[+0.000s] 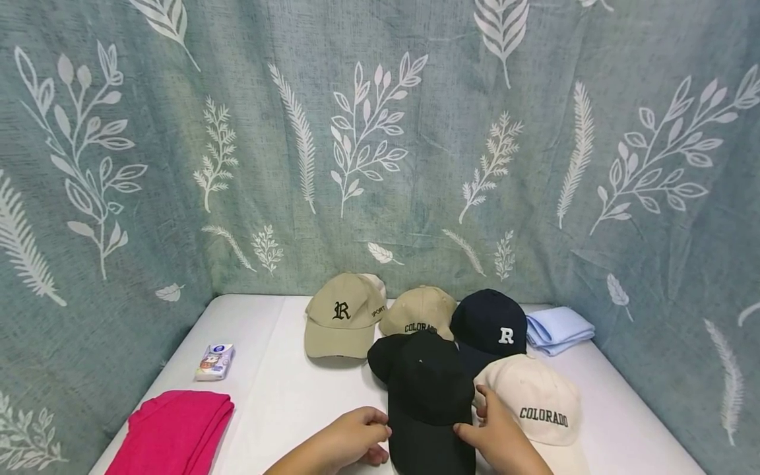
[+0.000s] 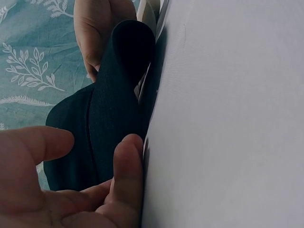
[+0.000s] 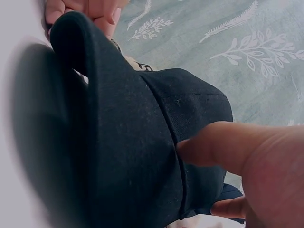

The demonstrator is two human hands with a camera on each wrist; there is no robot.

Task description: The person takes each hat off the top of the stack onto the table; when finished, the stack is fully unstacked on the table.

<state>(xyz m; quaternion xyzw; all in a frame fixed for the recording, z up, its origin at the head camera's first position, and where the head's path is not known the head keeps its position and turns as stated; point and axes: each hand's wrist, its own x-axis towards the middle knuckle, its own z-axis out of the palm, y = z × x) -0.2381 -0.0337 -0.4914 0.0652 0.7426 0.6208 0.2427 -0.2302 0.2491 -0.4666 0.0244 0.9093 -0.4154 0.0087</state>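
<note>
A black baseball cap [image 1: 430, 389] lies nearest, its brim toward me, overlapping another black cap [image 1: 380, 359] at its upper left. Beside the left edge of the brim is my left hand [image 1: 347, 439]; its fingertips touch or nearly touch the cap. My right hand [image 1: 499, 432] is at the cap's right side. In the right wrist view, the right thumb [image 3: 204, 147] rests against the seam between crown and brim. Just right of that hand sits a cream COLORADO cap [image 1: 537, 399]. The undersides of the fingers are partly hidden.
Behind are a khaki R cap [image 1: 338, 310], a tan COLORADO cap [image 1: 418, 310] and a navy R cap [image 1: 489, 323]. Folded light blue cloth [image 1: 558, 330] lies back right. Folded pink cloth [image 1: 172, 432] and a tissue pack [image 1: 215, 363] are on the left of the white surface [image 1: 285, 382].
</note>
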